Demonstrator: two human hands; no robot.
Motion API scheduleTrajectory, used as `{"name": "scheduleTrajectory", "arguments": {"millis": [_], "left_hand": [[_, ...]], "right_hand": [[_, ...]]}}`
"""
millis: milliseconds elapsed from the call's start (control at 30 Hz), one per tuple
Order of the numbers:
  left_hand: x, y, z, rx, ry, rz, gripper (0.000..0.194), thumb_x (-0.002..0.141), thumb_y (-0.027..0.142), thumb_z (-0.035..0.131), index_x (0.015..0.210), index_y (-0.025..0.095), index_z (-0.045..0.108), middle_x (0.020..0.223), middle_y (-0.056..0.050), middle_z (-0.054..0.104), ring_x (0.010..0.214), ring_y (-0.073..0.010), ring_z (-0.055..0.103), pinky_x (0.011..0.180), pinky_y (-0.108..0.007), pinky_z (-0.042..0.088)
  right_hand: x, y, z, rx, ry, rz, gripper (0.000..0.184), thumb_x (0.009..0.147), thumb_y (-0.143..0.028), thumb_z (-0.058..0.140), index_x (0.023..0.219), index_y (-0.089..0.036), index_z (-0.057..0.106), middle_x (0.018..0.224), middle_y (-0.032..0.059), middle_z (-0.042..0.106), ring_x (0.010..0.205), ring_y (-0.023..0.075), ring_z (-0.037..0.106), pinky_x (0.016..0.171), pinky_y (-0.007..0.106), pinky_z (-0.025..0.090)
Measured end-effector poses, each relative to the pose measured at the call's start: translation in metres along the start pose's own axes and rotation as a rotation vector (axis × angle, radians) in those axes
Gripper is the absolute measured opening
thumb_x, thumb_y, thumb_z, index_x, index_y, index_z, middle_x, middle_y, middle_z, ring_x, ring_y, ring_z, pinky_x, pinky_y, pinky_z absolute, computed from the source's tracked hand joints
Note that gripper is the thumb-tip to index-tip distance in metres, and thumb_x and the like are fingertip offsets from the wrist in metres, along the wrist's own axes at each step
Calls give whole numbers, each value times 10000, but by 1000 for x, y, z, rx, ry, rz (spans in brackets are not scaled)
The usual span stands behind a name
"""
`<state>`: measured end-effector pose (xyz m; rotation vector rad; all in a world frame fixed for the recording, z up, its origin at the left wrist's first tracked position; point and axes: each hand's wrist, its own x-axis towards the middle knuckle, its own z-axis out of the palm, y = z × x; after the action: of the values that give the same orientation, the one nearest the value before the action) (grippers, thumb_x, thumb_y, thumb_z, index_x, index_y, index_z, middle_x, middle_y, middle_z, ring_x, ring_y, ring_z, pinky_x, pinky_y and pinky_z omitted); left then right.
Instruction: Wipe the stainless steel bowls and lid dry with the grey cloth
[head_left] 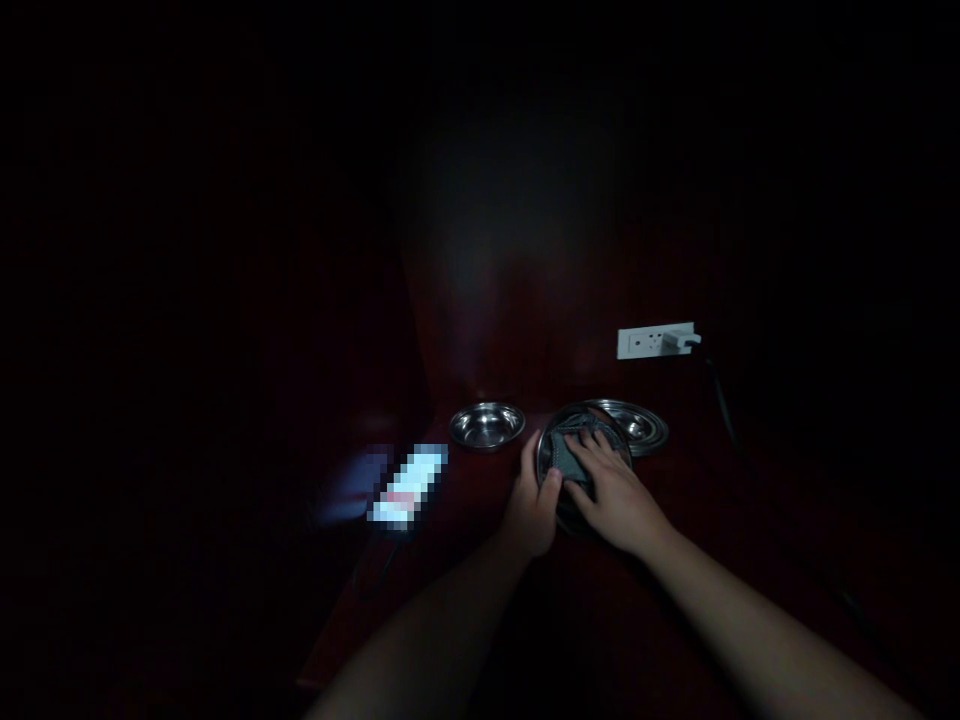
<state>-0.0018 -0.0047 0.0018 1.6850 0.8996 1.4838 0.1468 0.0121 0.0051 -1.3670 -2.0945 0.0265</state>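
Observation:
My left hand [534,508] grips the near left side of a round, shallow steel bowl [627,440], with the thumb over its edge. The bowl is tilted so that its inside faces me. A grey-green cloth [568,462] with a stitched edge lies bunched inside it. Over the cloth rests my right hand [611,490], its fingers spread and pressing it against the inside of the bowl. The bowl's lower part is dark and partly hidden by my hands.
Behind the held bowl lies a steel plate [651,432]. Another shallow steel bowl [487,428] stands to the left on the dark red surface [480,520]. A lit phone [409,487], pixelated, is further left. A white socket plate [637,343] carries a plugged-in charger [681,341]. Surroundings are dark.

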Motion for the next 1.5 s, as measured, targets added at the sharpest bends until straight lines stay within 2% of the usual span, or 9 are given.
{"name": "scheduleTrajectory", "arguments": {"millis": [167,400,700,833,967,1300,1500], "left_hand": [[0,-2,-1,15,10,-24,573,925,362,406,1448,186,250,1453,-105,416,1318,-220,412,1121,-393,288],[1,-4,-2,20,5,-20,596,919,391,415,1447,177,241,1443,-111,428,1309,-222,423,1111,-386,304],[0,-5,-4,56,33,-35,607,906,400,439,1448,196,259,1402,-115,478,1265,-251,472,1088,-419,333],[0,-5,-4,76,32,-26,612,910,408,429,1454,197,242,1423,-108,454,1286,-242,450,1097,-405,324],[1,-2,-4,73,32,-20,608,914,397,423,1450,182,233,1429,-111,445,1296,-228,437,1104,-388,314],[1,-1,-2,69,50,-21,602,910,392,431,1443,185,240,1390,-110,484,1263,-224,468,1086,-387,329],[0,-4,-3,79,74,-15,587,914,387,425,1440,193,251,1391,-101,485,1253,-219,474,1075,-381,337]], "right_hand": [[1,2,-1,-20,1,0,613,840,-335,504,1413,-136,408,1507,143,316,1421,300,200,1134,494,238],[1,2,-6,-55,-40,22,585,824,-318,513,1364,-94,471,1447,169,411,1396,289,278,1124,461,282],[1,4,-7,-70,-45,104,572,814,-374,534,1328,-126,492,1390,171,486,1306,281,438,1072,439,365],[1,3,-9,-74,-79,117,577,811,-389,533,1316,-112,500,1381,192,487,1266,306,481,1043,430,394],[2,1,-13,-37,-111,135,582,803,-384,539,1329,-143,473,1307,167,556,1159,306,566,960,421,453],[4,6,-14,15,-129,156,473,826,-241,489,1296,-188,497,1191,132,627,1041,260,618,867,354,464],[4,7,-14,3,-153,180,432,823,-229,499,1252,-199,534,1116,119,664,980,249,641,826,338,467]]}}
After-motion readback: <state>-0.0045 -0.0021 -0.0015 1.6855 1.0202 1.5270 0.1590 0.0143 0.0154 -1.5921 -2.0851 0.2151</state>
